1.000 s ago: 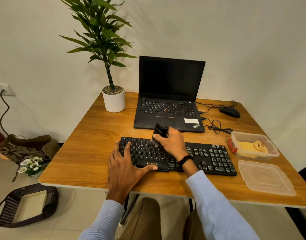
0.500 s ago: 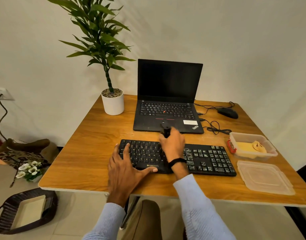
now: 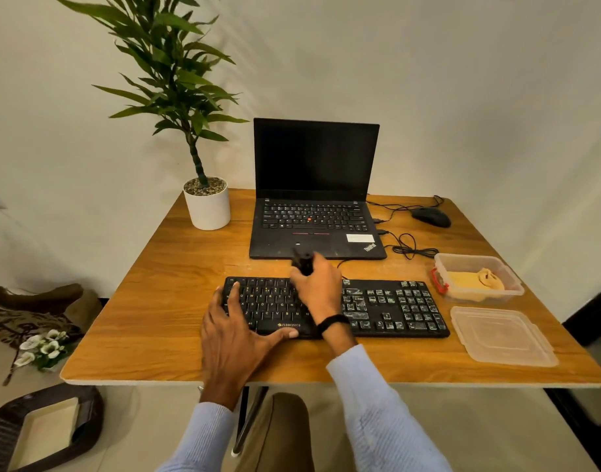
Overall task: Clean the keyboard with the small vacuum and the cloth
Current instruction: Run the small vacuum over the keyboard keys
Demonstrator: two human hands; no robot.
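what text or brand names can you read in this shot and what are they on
"ZEBRONICS" on the front edge of the black keyboard, beside the left hand thumb.
"ThinkPad" on the laptop palm rest, near right corner.
Single letters such as Q, W, D, F, G on the keyboard's left keys; the right-side key legends are too smeared to read.
White sticker on the laptop: too small to read.
Small vacuum in the right hand: blurred, nothing readable.
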